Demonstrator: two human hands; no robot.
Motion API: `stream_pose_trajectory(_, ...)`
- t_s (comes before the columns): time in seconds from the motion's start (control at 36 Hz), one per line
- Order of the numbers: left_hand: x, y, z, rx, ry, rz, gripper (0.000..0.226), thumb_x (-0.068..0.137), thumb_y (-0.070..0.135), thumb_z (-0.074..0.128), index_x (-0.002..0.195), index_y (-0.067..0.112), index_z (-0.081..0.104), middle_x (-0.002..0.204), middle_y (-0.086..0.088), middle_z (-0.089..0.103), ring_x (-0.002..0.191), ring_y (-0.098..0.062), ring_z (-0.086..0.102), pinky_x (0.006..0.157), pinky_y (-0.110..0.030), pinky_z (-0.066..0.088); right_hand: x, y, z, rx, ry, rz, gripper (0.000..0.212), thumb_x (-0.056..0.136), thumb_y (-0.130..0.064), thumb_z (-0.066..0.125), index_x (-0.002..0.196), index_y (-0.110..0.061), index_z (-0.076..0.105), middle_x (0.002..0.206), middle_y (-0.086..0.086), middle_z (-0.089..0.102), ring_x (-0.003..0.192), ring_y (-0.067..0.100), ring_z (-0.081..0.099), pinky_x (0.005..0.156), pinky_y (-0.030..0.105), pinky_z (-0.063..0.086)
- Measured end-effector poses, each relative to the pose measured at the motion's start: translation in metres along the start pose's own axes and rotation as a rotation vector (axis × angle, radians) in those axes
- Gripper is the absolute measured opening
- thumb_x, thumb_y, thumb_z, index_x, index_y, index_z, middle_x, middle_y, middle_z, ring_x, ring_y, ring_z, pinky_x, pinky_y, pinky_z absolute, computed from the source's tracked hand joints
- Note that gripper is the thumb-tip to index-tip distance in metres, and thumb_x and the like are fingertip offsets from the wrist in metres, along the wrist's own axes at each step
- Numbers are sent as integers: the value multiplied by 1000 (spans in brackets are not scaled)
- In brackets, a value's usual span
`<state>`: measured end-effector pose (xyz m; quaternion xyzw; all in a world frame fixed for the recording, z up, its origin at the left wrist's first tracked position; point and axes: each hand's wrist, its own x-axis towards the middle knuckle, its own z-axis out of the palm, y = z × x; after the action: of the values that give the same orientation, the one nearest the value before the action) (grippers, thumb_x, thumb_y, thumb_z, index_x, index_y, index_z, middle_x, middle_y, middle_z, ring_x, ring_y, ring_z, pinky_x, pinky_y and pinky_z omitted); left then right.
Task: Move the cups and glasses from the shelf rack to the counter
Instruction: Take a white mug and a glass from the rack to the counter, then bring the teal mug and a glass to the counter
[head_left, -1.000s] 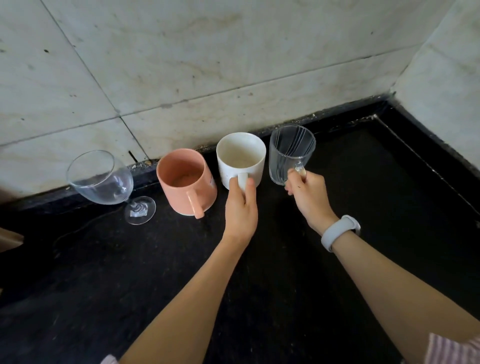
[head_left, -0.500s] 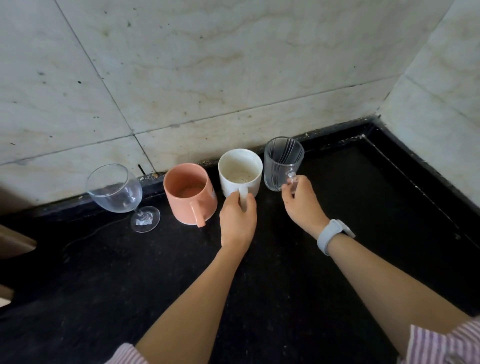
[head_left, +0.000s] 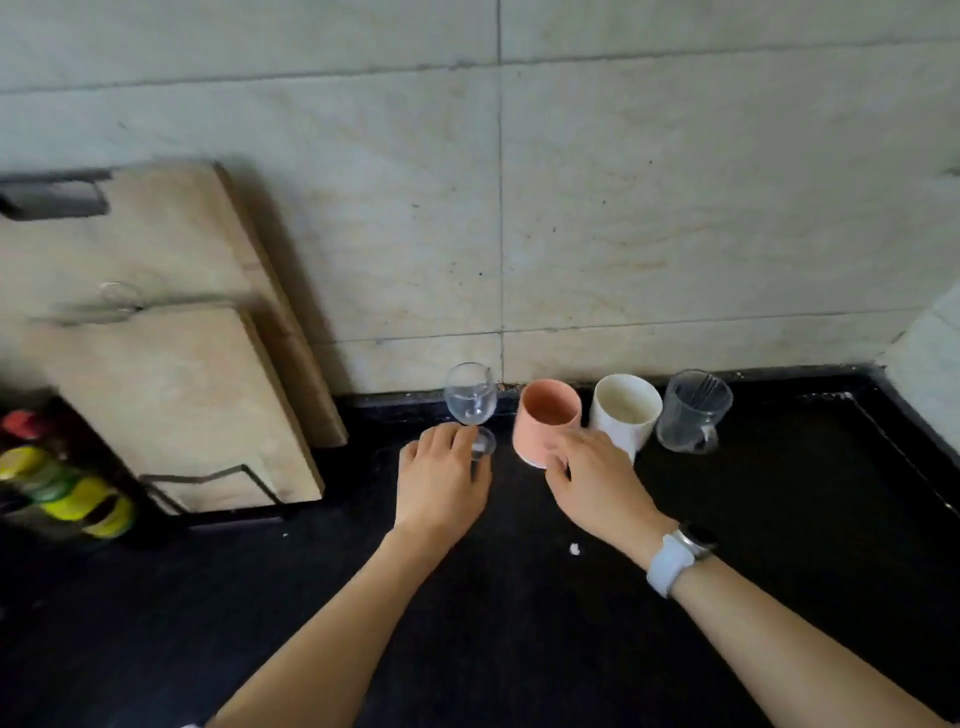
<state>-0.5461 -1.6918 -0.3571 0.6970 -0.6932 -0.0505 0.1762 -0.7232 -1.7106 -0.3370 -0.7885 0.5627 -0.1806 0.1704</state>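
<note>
Four vessels stand in a row on the black counter (head_left: 779, 519) against the tiled wall: a clear wine glass (head_left: 470, 397), a pink mug (head_left: 548, 423), a white mug (head_left: 626, 410) and a clear glass mug (head_left: 693, 410). My left hand (head_left: 441, 480) reaches to the wine glass, its fingertips closed on the foot and low stem. My right hand (head_left: 592, 478) is at the pink mug's near side, where its fingers curl around the hidden handle. The white mug and the glass mug stand free to the right.
Two wooden cutting boards (head_left: 171, 332) lean on the wall at left in a black wire rack (head_left: 218, 478). Jars with yellow, green and red lids (head_left: 62, 483) lie at the far left. A side wall (head_left: 930, 374) closes the corner at right. A white crumb (head_left: 574, 548) lies near my right wrist.
Both hands left the white mug and the glass mug and moved left, onto the wine glass and the pink mug. The view swung left and up, showing the boards and jars.
</note>
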Motion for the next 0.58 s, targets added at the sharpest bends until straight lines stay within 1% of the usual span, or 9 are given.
stream_pose_trajectory(0.06, -28, -39, -32, 56, 23, -61, 37, 90, 33, 48, 122, 16, 53, 126, -1, 57, 120, -22, 48, 99, -39, 34, 1, -45, 15, 3, -96, -84, 32, 92, -27, 42, 118, -16, 57, 121, 4, 61, 115, 24, 51, 96, 40, 43)
stream_pose_trajectory(0.14, -83, -93, -88, 171, 83, -171, 35, 90, 34, 47, 120, 17, 54, 124, -1, 58, 117, -22, 50, 98, -38, 35, -5, -121, 38, -2, -187, -259, 36, 93, -29, 40, 126, -18, 52, 131, 1, 56, 123, 22, 46, 102, 37, 38)
stream_pose_trajectory(0.22, -153, -139, -144, 262, 139, -302, 37, 90, 34, 45, 122, 17, 54, 125, 0, 58, 119, -21, 50, 101, -38, 33, -27, -203, 58, 25, -259, -449, 38, 94, -28, 37, 129, -17, 49, 133, 2, 54, 124, 23, 45, 103, 39, 38)
stream_pose_trajectory(0.31, -239, -174, -196, 325, 200, -456, 38, 91, 37, 44, 123, 20, 52, 127, 2, 56, 122, -18, 47, 104, -38, 31, -66, -286, 73, 63, -294, -644, 37, 94, -26, 38, 127, -16, 51, 133, 3, 55, 124, 22, 45, 104, 38, 36)
stream_pose_trajectory(0.44, -409, -196, -268, 394, 310, -742, 36, 86, 34, 50, 117, 18, 57, 118, -1, 61, 111, -25, 53, 95, -38, 37, -171, -408, 91, 87, -383, -893, 38, 93, -25, 38, 128, -16, 50, 135, 2, 53, 127, 22, 42, 105, 39, 34)
stream_pose_trajectory(0.58, -588, -185, -327, 460, 360, -1007, 32, 87, 37, 47, 113, 21, 58, 116, -2, 62, 111, -25, 54, 93, -37, 37, -312, -514, 97, 93, -482, -1121, 35, 93, -25, 37, 123, -14, 53, 128, 7, 57, 121, 28, 45, 102, 39, 35)
